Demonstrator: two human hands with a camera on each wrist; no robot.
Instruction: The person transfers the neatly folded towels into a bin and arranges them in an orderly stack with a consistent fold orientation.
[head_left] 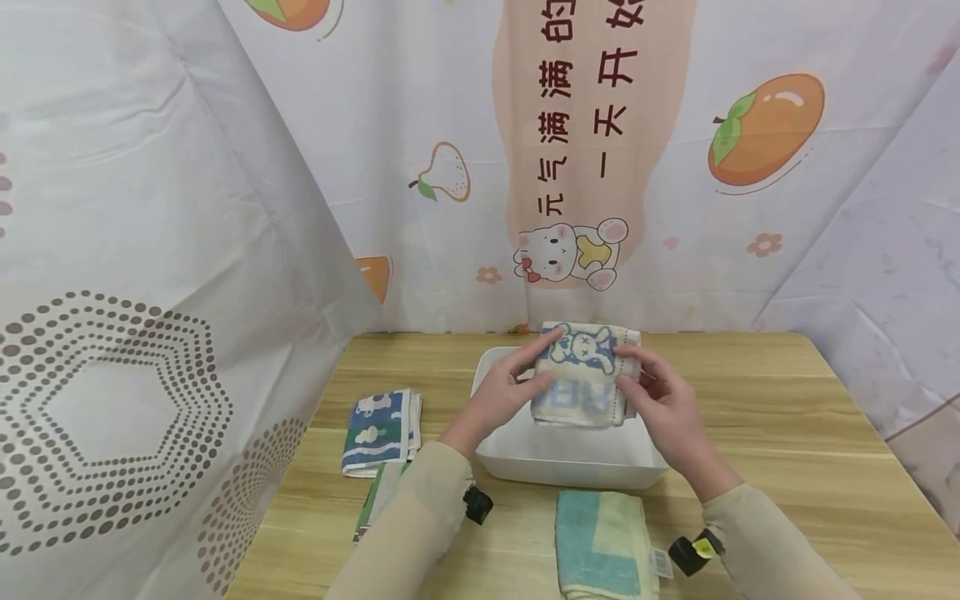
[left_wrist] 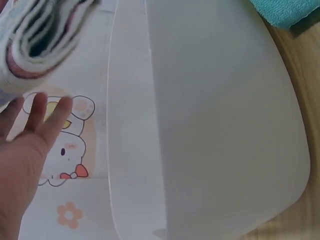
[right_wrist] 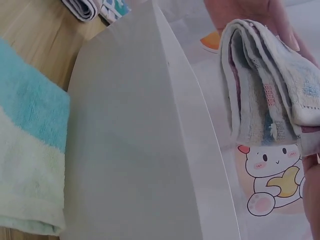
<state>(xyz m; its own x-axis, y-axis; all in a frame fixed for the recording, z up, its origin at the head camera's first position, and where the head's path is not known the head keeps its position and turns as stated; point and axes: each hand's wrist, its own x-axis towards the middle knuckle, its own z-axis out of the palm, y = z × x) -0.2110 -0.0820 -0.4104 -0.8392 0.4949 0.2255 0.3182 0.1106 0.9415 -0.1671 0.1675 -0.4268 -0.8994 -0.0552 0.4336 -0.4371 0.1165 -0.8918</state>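
A folded hand towel [head_left: 577, 392], cream with a blue bear pattern, is held up over the white plastic box [head_left: 570, 473]. My left hand [head_left: 508, 387] pinches its left edge, thumb and a finger on the near face. On the opposite side my right hand [head_left: 667, 408] grips the right edge with thumb and fingers. Several folded layers of the towel [right_wrist: 265, 90] show from the side in the right wrist view. Only bare white inside shows in the part of the box not covered by the towel and hands.
A teal and cream towel [head_left: 600, 542] with a white tag lies in front of the box. To the left are a blue patterned folded towel [head_left: 375, 429] and a green one [head_left: 372, 504], partly hidden by my left sleeve. A printed curtain [head_left: 435, 233] hangs behind the wooden table [head_left: 772, 433].
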